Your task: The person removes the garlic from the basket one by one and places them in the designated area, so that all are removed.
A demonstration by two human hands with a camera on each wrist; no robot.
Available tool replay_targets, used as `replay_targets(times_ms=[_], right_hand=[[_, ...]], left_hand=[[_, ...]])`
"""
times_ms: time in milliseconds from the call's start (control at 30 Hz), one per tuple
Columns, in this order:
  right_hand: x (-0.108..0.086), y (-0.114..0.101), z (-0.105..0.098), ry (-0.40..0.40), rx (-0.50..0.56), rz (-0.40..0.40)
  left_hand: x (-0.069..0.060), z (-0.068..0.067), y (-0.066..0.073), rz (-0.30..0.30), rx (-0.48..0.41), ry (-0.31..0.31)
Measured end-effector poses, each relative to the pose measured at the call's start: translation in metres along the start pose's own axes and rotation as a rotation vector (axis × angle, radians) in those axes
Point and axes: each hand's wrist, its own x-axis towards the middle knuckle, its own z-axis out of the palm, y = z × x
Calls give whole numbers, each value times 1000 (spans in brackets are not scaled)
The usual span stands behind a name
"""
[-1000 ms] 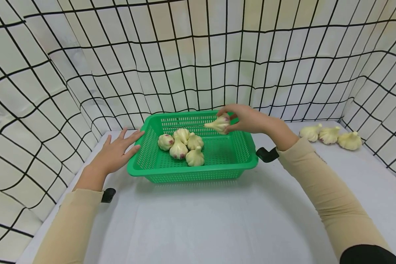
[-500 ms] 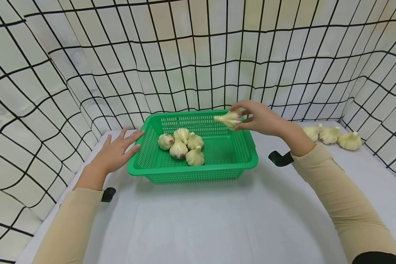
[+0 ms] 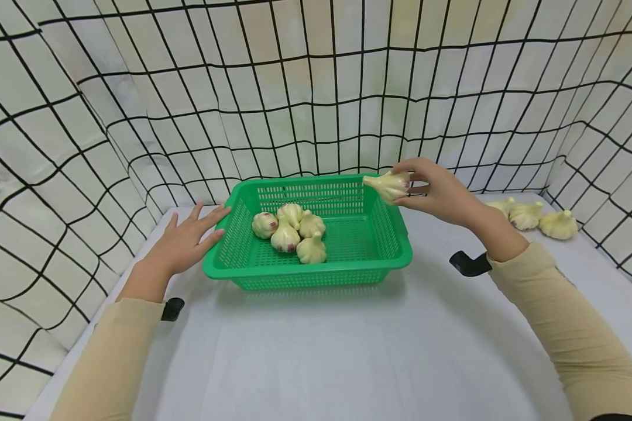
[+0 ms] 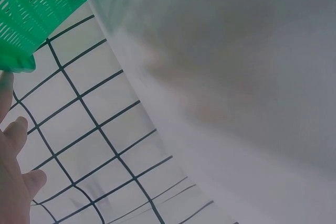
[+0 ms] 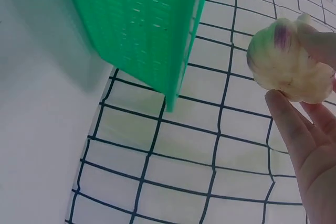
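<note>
My right hand (image 3: 442,193) grips a garlic bulb (image 3: 388,187) between thumb and fingers, above the right back corner of the green basket (image 3: 316,275). The bulb's stem points left; purple streaks show on the same bulb (image 5: 286,61) in the right wrist view. With fingers spread, my left hand (image 3: 184,240) touches the basket's left rim. Inside the basket, toward its left half, several garlic bulbs (image 3: 285,237) lie clustered together. In the left wrist view, fingertips (image 4: 5,90) meet the basket's rim from outside.
Three more garlic bulbs (image 3: 525,216) sit in a row at the right back of the white table (image 3: 316,351), one partly behind my right wrist. Black wire mesh (image 3: 347,123) over white sheeting walls the left, back and right sides.
My right hand has moved to the right with the garlic bulb, from over the basket's inside to above its right back corner. The left hand and the basket have stayed put.
</note>
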Motion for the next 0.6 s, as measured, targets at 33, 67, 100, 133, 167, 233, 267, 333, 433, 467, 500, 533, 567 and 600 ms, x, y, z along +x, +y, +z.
replay_targets(times_ms=[33,67,100,133,167,233,267,333,433,467,500,533,567,600], right_hand=[[-2,1,0,13,6,0],[-5,3,-1,26,8,3],[-7,5,-1,37,10,12],[-9,6,-2,46,7,21],[-11,8,-2,53,-1,35],[-14,10,-3,62,-2,59],[-16,11,-4,69,-3,69],[-19,12,-5,74,4,82],[-25,15,-7,83,22,94],[-27,16,-8,85,28,100],[-28,17,-9,85,28,108],[-30,19,-9,90,32,119],[-32,21,-10,92,30,126],[-34,22,-10,94,35,140]], left_hand=[[0,0,0,4,-2,4],[0,0,0,6,-2,6],[1,0,0,9,-2,8],[0,0,-1,9,-2,7],[0,1,-2,8,0,8],[-1,1,-2,7,-1,10],[-1,1,-2,6,-1,10],[-1,1,-2,6,-5,11],[-1,1,-2,4,-5,10],[-1,1,-1,3,-5,11],[-1,1,-1,2,-4,10],[-1,1,-1,1,-4,12],[-1,1,-1,1,-2,12],[-1,1,0,-1,0,12]])
